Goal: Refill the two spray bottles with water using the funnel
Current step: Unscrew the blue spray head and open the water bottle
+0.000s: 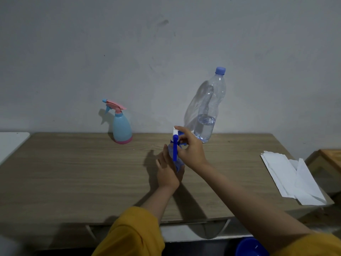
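A small clear-blue spray bottle (177, 163) stands in the middle of the wooden table (73, 172). My left hand (167, 170) grips its body from the left. My right hand (190, 146) grips its blue and white spray head (176, 139) from the right; the blue trigger hangs down in front. A second spray bottle (120, 126), light blue with a pink head and base, stands at the table's back, left of centre. A tall clear water bottle (208, 108) with a blue cap stands at the back, right of my hands, about a quarter full. No funnel is in view.
White paper sheets (293, 178) lie near the table's right edge. A blue round container (249, 247) shows below the table's front edge at bottom right. A white surface (11, 143) adjoins the table on the left. A grey wall stands right behind the table.
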Tool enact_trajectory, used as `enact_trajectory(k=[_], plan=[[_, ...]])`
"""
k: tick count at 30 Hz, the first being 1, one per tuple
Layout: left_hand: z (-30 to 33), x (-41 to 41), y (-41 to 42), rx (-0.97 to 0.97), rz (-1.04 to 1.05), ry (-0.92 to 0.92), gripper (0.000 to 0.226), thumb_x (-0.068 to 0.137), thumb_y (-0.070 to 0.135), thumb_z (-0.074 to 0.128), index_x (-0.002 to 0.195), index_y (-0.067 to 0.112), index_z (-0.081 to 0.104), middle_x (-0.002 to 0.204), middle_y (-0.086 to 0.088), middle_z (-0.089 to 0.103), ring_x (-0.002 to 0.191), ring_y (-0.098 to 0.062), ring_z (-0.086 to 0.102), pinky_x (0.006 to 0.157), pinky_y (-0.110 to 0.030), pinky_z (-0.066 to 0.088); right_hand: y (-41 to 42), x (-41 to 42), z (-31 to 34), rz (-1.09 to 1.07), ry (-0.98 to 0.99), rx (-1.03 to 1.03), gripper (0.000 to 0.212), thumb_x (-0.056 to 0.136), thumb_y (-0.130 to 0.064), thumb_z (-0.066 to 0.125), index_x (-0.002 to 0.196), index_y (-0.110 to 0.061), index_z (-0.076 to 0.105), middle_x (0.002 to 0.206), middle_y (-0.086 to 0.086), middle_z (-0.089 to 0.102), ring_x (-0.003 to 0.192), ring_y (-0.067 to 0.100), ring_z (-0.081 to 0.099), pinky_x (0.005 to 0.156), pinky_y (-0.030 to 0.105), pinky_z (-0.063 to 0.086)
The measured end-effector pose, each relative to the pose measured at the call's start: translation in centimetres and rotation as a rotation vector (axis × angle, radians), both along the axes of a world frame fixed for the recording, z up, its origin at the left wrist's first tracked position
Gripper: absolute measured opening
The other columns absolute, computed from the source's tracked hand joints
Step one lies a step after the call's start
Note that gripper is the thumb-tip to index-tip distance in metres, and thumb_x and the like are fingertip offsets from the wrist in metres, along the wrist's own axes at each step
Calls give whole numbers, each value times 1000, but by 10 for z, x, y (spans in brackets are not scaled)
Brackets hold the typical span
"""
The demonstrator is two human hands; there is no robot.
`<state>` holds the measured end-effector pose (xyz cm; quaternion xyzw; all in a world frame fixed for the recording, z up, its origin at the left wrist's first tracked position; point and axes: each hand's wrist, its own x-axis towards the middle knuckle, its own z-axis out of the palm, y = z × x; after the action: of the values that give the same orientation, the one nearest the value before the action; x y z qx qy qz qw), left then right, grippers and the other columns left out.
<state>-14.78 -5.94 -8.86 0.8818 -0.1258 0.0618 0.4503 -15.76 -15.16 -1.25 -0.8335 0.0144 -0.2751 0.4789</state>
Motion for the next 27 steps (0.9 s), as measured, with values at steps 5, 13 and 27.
enact_trajectory(k=[5, 13, 27], plan=[[1, 2, -1, 117, -20, -33, 90, 79, 43, 67, 148, 15, 15, 144, -5, 32, 126, -20, 39, 86, -16, 32, -1, -3, 0, 41, 30, -48, 59, 78, -3, 68, 129, -25, 47, 95, -1, 68, 92, 7, 63, 84, 14, 50], [2, 2, -2, 91, -41, -16, 86, 82, 37, 66, 147, 15, 15, 145, -7, 33, 125, -14, 40, 93, -20, 36, 5, 0, 20, 8, -59, -2, 51, 82, 0, 64, 125, -20, 46, 97, 3, 65, 91, 10, 63, 79, 26, 55], [2, 3, 2, 208, -26, -55, 104, 74, 43, 73, 149, 10, 9, 148, -13, 29, 133, -29, 34, 102, -33, 38, -70, 0, 120, -362, -108, 21, 39, 78, -18, 70, 113, -21, 53, 75, -4, 64, 64, 3, 61, 56, 5, 46]])
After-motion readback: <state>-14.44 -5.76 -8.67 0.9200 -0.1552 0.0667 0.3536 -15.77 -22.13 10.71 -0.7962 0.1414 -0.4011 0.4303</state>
